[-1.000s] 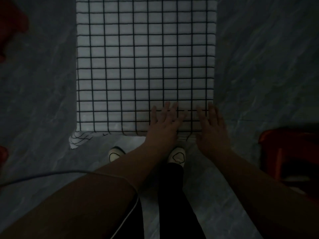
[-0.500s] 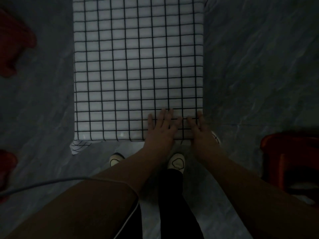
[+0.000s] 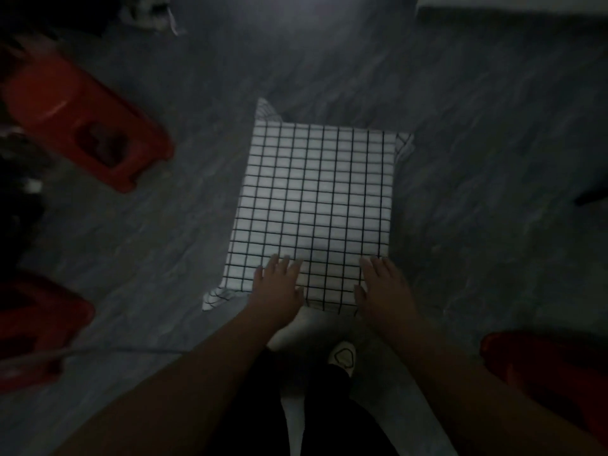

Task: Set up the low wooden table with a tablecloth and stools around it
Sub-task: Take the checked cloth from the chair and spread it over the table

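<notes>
On the near edge of the worktop, which is hidden under the checked cloth (image 3: 312,199), the left grip (image 3: 278,287) and right grip (image 3: 383,287) lie flat and apart, fingers straight, pressing the fabric and holding nothing. Cloth corners hang at the near left and both far corners. Three red stools stand on the grey floor (image 3: 477,159), apart from the worktop: far-left stool (image 3: 82,126), near-left stool (image 3: 36,324), right stool (image 3: 543,373). The pale, dim shape below is apparently a shoe (image 3: 342,355).
</notes>
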